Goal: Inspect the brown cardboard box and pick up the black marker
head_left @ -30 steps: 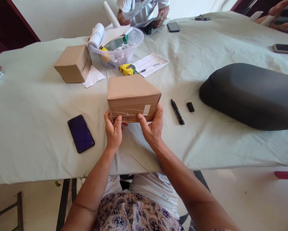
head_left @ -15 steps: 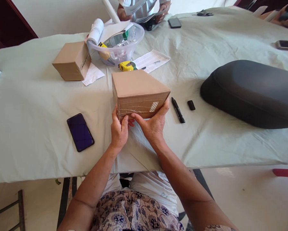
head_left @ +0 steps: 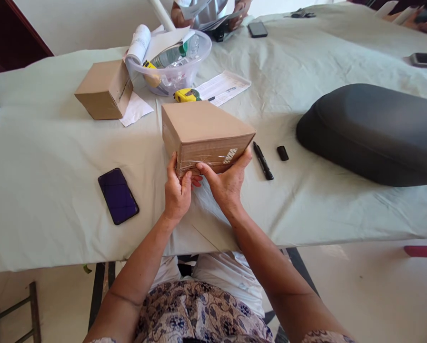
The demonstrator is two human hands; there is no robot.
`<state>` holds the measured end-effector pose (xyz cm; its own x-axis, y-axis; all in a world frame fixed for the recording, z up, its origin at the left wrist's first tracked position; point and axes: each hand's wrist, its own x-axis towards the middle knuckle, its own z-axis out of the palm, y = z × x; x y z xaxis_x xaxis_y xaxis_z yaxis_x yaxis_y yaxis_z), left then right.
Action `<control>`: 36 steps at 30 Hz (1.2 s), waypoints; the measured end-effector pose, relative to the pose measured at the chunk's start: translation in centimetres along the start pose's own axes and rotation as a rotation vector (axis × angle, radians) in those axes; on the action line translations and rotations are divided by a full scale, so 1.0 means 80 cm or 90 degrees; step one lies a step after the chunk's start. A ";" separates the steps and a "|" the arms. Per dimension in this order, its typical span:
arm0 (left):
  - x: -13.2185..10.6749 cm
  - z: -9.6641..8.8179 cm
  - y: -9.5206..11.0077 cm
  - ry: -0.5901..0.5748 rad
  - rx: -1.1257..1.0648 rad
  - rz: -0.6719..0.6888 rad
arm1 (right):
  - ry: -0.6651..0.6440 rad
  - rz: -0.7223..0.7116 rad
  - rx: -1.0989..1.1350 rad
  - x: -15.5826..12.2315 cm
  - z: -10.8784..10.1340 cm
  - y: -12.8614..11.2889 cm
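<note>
A brown cardboard box (head_left: 208, 125) is held in both hands at the near side of the table, its near face showing clear tape and a small white patterned label. My left hand (head_left: 177, 190) grips the near left corner, thumb on the front face. On the near right part, my right hand (head_left: 229, 183) has its thumb pressed to the front face; its other fingers are partly hidden under the box. A black marker (head_left: 263, 161) lies uncapped to the right, with its cap (head_left: 282, 153) beside it. At left rests a dark phone (head_left: 118, 196).
Behind stand a second cardboard box (head_left: 101, 88) and a clear plastic basin (head_left: 177, 78) with a bottle and papers. A yellow tape measure (head_left: 186, 95) touches a paper sheet (head_left: 227, 85). A black padded seat (head_left: 370, 136) fills the right. A person (head_left: 208, 16) holds papers opposite.
The box has turned slightly in my hands, its near left corner shifting right. Both hands keep their hold. The whole view has shifted a little.
</note>
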<state>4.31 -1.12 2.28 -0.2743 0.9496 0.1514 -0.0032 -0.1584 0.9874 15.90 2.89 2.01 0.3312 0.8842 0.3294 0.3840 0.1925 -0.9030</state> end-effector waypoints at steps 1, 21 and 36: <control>0.001 0.000 -0.001 0.003 0.000 -0.001 | -0.002 0.001 0.002 -0.001 0.001 0.000; 0.019 -0.032 -0.001 -0.021 -0.199 -0.013 | -0.050 0.108 -0.295 0.073 -0.078 0.089; 0.015 -0.029 -0.001 0.021 -0.151 -0.014 | -0.101 -0.210 0.326 0.004 -0.053 -0.040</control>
<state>1.75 -0.56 2.24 -0.3028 0.9450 0.1238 -0.2351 -0.2000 0.9512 18.44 0.79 6.18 0.1187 0.7883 0.6037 -0.0304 0.6106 -0.7914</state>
